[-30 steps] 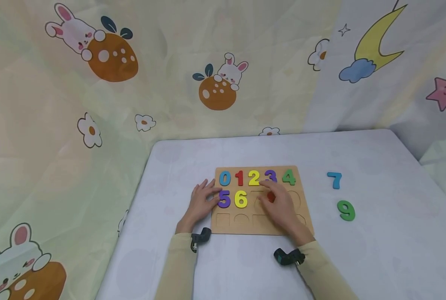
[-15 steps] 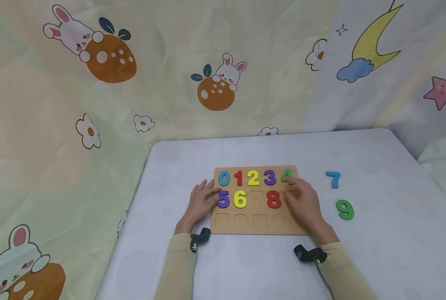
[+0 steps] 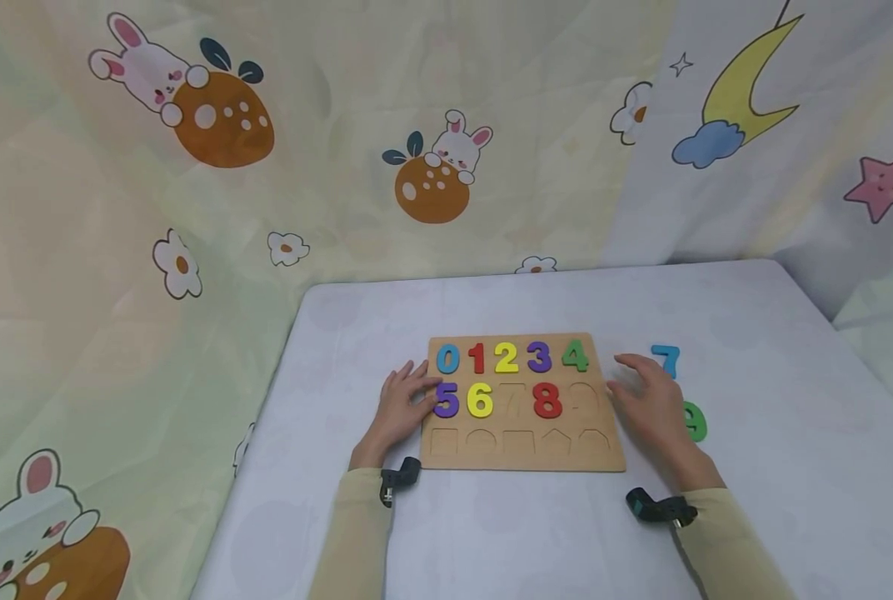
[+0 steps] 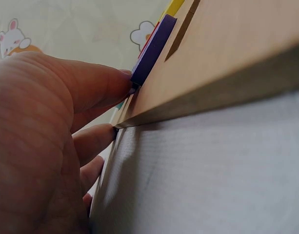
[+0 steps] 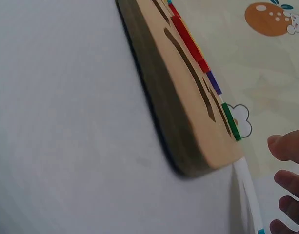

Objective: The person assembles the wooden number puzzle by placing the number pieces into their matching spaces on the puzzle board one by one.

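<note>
A wooden number board (image 3: 521, 462) lies on the table. My left hand (image 3: 400, 404) rests at its left edge, fingers fairly straight; in the left wrist view the thumb (image 4: 98, 80) touches the board beside the purple 5 (image 4: 151, 53). Right of the board, my right hand (image 3: 652, 408) hovers with nothing in it, its fingers loosely bent and apart. Just beyond it lies the blue 7 (image 3: 667, 357), partly hidden by the hand, as is the green 9 (image 3: 696, 422). The red 8 (image 3: 547, 401) sits in the second row, with bare recesses on both sides of it.
In the top row sit a blue 0 (image 3: 448, 358), red 1 (image 3: 477, 358), yellow 2 (image 3: 506, 357), purple 3 (image 3: 540, 357) and green 4 (image 3: 576, 356). A yellow 6 (image 3: 480, 400) is beside the 5. White cloth covers the table (image 3: 506, 542); a printed curtain (image 3: 326, 167) hangs behind.
My right hand has moved right, off the board, leaving the red 8 uncovered in the second row, and now partly covers the 7 and 9. The left hand stays put.
</note>
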{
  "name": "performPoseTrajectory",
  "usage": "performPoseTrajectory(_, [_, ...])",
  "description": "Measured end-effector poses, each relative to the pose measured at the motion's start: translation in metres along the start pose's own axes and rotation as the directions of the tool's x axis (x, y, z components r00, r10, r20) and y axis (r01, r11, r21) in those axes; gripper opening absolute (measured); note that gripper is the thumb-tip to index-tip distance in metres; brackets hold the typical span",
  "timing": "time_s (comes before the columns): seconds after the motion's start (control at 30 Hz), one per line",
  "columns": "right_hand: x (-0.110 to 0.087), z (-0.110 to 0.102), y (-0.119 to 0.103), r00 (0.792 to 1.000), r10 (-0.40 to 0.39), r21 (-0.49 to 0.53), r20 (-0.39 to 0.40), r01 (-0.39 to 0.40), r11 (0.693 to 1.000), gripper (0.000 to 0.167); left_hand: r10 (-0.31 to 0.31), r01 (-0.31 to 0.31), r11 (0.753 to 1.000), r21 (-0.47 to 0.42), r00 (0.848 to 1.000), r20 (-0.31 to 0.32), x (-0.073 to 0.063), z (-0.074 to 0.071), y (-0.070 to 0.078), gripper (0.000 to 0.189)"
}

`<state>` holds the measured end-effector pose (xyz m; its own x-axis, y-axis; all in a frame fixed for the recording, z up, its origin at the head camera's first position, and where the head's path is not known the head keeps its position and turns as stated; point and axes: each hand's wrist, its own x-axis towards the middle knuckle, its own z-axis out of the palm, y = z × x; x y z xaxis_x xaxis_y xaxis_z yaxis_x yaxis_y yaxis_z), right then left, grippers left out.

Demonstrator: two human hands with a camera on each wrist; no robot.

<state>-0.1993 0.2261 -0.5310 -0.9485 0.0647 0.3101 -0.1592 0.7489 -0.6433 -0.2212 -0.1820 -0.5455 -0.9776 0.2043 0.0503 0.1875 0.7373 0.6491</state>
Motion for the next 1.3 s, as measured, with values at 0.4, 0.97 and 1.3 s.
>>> performPoseTrajectory(0.4, [0.013,-0.029,0.028,0.998,0.061,-0.083,0.02,-0.059,0.995,0.052,0.009,-0.009,1.0,0.003,1.0,-0.008,-0.001,0.0,0.001,0.031])
performPoseTrajectory(0.97, [0.024,-0.043,0.055,0.967,0.192,-0.177,0.168,-0.162,0.971,0.063,-0.013,0.014,1.0,0.01,1.0,-0.006,-0.001,0.004,0.0,0.032])
performPoseTrajectory(1.3, [0.032,-0.047,0.061,0.962,0.175,-0.202,0.207,-0.133,0.97,0.07,-0.007,0.007,1.0,0.014,1.0,-0.022,-0.001,0.004,0.0,0.031])
